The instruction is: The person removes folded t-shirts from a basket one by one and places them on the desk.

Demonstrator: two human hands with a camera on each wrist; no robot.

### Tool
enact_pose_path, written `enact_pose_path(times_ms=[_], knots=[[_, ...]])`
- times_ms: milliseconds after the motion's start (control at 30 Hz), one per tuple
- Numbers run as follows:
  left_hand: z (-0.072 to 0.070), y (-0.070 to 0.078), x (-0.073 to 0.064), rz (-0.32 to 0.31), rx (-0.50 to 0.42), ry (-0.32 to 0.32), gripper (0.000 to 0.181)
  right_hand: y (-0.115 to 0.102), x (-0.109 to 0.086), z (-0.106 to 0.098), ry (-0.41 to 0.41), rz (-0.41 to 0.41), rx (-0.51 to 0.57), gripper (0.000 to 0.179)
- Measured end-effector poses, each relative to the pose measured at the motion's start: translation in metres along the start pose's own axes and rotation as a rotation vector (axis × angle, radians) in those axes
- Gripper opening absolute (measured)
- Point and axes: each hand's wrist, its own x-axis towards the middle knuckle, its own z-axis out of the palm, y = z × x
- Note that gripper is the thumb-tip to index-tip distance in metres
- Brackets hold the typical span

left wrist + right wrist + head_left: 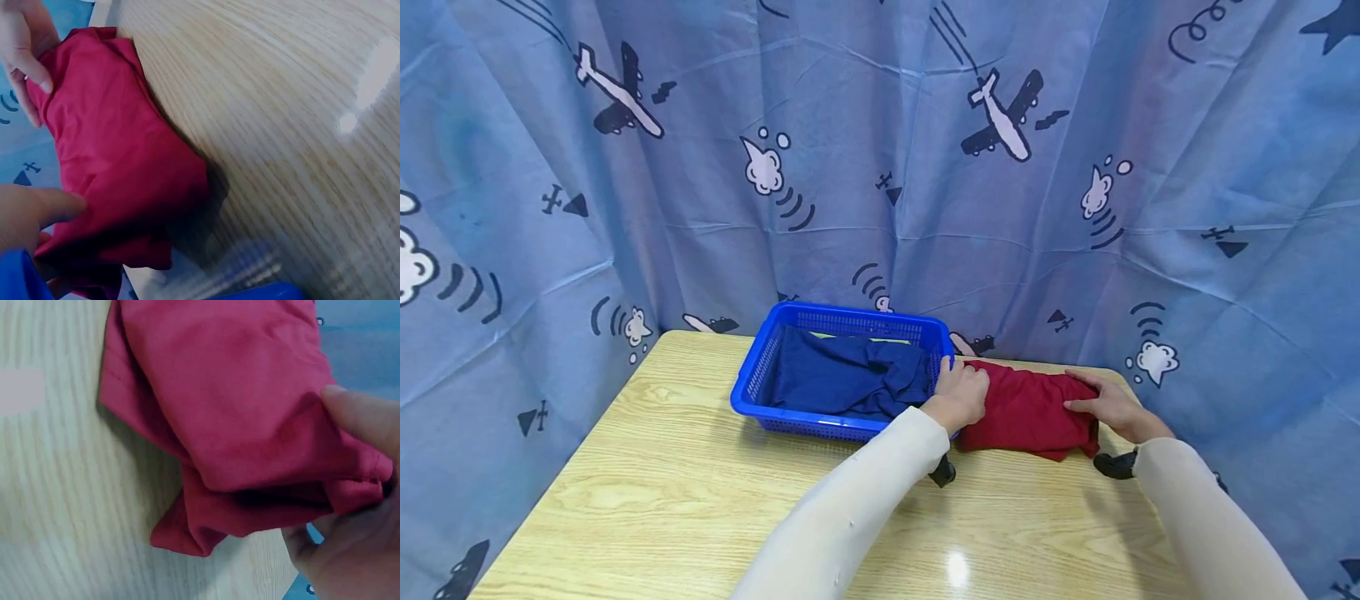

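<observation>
A folded red cloth [1026,410], perhaps a garment, lies to the right of a blue plastic basket [820,423]. My left hand [961,393] grips its left end beside the basket's right wall, thumb on top and fingers beneath. At the far right end, my right hand [1112,406] pinches the cloth between thumb and fingers. In the right wrist view the layered edge of the red cloth [231,425] droops below that hand's thumb. The left wrist view shows the cloth [119,131] stretched between both hands. Inside the basket lies dark blue cloth [827,375].
The pale wooden table [662,467] extends in front of the basket. Behind it hangs a blue curtain [850,167] printed with airplanes, close to the table's back edge. Black wrist straps or mounts show near both wrists.
</observation>
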Motion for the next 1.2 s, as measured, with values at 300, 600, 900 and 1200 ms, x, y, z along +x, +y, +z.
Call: enact_pose_path(times_ms=[300, 600, 900, 1200], knots=[[-0.006, -0.004, 0.004, -0.038, 0.109, 0.007, 0.058, 0.001, -0.002, 0.003, -0.025, 0.068, -0.200, 0.081], [-0.012, -0.006, 0.002, -0.030, 0.055, 0.032, 0.052, -0.008, -0.006, 0.000, -0.064, 0.120, -0.222, 0.088], [-0.021, -0.005, -0.016, -0.009, -0.056, 0.043, 0.051, -0.014, -0.010, -0.001, -0.032, 0.093, -0.253, 0.083], [-0.026, -0.011, -0.031, 0.039, -0.136, 0.089, 0.052, -0.029, -0.023, -0.001, 0.063, -0.006, -0.326, 0.072]])
